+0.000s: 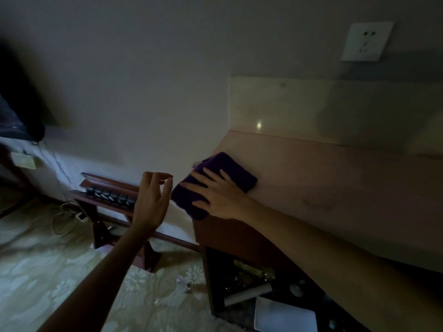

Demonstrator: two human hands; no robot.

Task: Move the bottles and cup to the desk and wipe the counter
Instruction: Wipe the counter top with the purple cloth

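Stretching rightward from its left end, the counter looks bare of bottles and cup. At that left end lies the purple cloth, long axis running front to back. The right hand presses it flat, fingers spread. The left hand hovers just beside, off the edge, fingers loosely open, holding nothing.
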